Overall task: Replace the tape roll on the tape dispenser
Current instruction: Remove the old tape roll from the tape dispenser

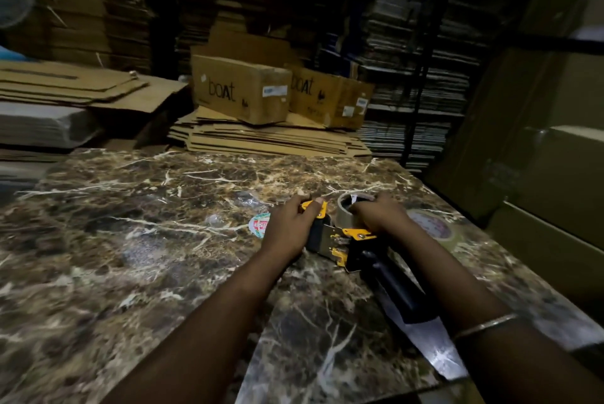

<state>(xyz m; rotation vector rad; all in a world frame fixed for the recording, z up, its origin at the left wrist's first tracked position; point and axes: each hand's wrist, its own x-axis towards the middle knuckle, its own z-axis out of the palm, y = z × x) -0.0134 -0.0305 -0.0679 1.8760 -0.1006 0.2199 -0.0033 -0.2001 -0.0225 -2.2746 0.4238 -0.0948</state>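
Both hands are working the dispenser [346, 248] on the tabletop [130, 240]: left grip [289, 227] closing on its yellow front, right grip [379, 212] clasping the roll [346, 211].

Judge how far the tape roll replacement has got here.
Done: a roll sits on the tape dispenser. In hand: the left hand steadies the yellow front, the right hand grips that roll. Left: whether it is old or new is unclear; another roll waits on the table.
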